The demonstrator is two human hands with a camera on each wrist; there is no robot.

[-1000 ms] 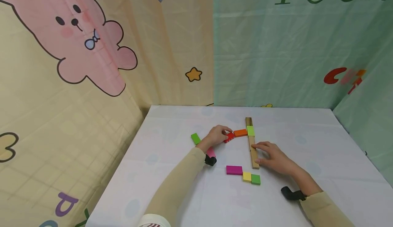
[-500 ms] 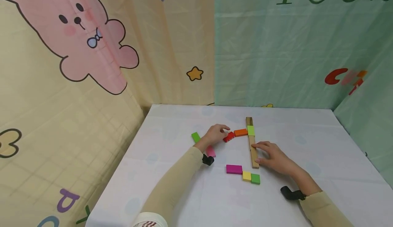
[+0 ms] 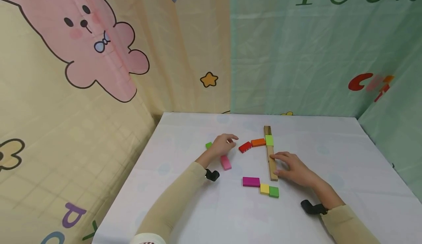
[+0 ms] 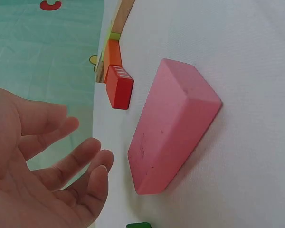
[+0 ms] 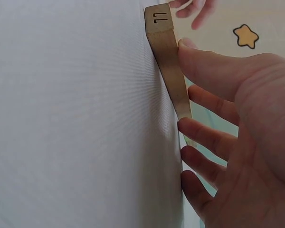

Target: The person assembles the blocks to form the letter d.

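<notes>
My left hand (image 3: 222,144) is empty, its fingers loosely bent, in the air left of the red block (image 3: 245,147). Below its wrist a pink block (image 3: 225,162) lies on the table, large in the left wrist view. A green block (image 3: 209,145) is partly hidden behind this hand. My right hand (image 3: 293,167) rests its thumb and fingertips along the right side of a row of wooden blocks (image 3: 271,159). In the right wrist view, the near wooden block (image 5: 165,45) bears a dark mark on its end face. An orange block (image 3: 258,142) joins red to lime.
A lime block (image 3: 269,140) sits in the wooden row, with darker wood (image 3: 267,129) beyond it. Nearer the front lie a magenta block (image 3: 251,181), a yellow block (image 3: 265,189) and a second green block (image 3: 274,192). Printed curtains (image 3: 197,46) stand behind the white table (image 3: 204,214).
My left hand has let go of the red block and moved left, leaving that block against the orange one. The right hand has stayed at the wooden row.
</notes>
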